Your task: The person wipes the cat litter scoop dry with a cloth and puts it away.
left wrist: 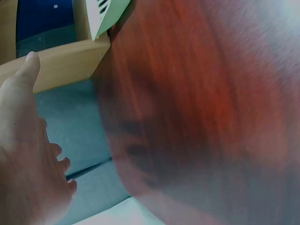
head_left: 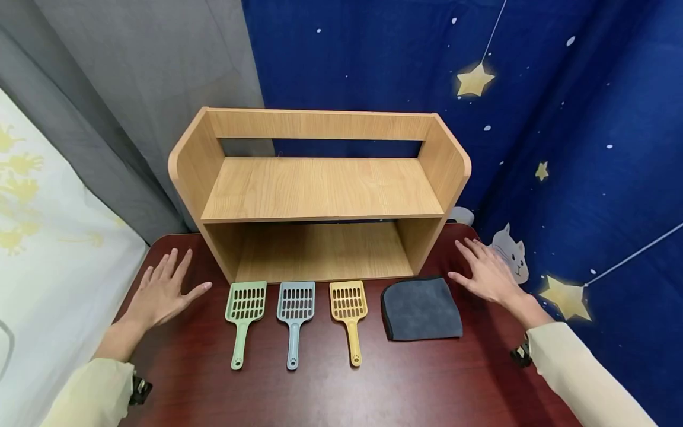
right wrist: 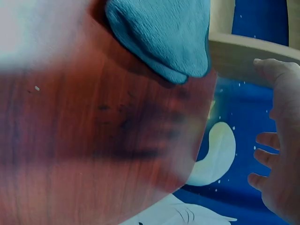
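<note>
My left hand is spread over the table's left side, palm down and holding nothing. Nearest to it lies a green slotted litter scoop, handle toward me. A blue litter scoop and a yellow one lie in a row to its right. Farther right is a folded dark grey cloth. Beyond the cloth, my right hand reaches over the table's right edge with fingers apart and nothing in its grasp. In the right wrist view, the folded cloth appears ahead of the thumb.
A two-level wooden shelf stands at the back of the dark red table, its front just behind the scoop heads. Grey curtain and blue star-print curtain hang behind it. White fabric hangs at the left.
</note>
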`<state>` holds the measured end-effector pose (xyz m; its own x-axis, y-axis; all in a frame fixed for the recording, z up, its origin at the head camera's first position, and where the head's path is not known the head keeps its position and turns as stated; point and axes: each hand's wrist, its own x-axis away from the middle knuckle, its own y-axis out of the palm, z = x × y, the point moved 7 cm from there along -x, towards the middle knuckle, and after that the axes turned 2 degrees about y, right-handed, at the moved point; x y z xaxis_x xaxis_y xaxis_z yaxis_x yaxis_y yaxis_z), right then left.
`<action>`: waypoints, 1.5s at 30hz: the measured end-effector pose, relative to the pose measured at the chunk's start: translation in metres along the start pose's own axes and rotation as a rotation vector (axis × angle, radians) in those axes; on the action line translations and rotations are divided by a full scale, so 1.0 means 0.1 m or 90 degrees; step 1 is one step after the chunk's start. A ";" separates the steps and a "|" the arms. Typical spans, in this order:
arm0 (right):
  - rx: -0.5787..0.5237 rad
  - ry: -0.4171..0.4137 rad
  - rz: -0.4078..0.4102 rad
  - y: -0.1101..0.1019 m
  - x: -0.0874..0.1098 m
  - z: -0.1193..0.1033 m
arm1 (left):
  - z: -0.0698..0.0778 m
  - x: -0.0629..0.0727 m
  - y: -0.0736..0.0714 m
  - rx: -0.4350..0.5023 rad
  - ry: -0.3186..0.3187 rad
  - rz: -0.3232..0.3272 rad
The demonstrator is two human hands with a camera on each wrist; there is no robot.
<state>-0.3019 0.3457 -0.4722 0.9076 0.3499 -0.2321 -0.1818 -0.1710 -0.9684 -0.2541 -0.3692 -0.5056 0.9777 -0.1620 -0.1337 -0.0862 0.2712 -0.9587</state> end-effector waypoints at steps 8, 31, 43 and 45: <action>-0.023 -0.060 0.019 0.08 0.19 -0.22 | 0.12 0.17 0.15 0.018 0.014 0.016; -0.123 -0.111 -0.047 0.40 0.25 -0.82 | 0.82 0.55 0.46 0.035 0.018 0.042; -0.219 -0.112 -0.048 0.60 -0.03 -1.00 | 0.98 0.71 0.63 0.099 -0.099 -0.001; -0.223 -0.124 -0.047 0.63 -0.07 -1.01 | 1.01 0.72 0.65 0.107 -0.107 0.003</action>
<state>-0.2811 0.2392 -0.5227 0.8186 0.5351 -0.2088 0.0517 -0.4308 -0.9010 -0.1696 -0.2675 -0.5521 0.9966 -0.0038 -0.0818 -0.0723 0.4276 -0.9011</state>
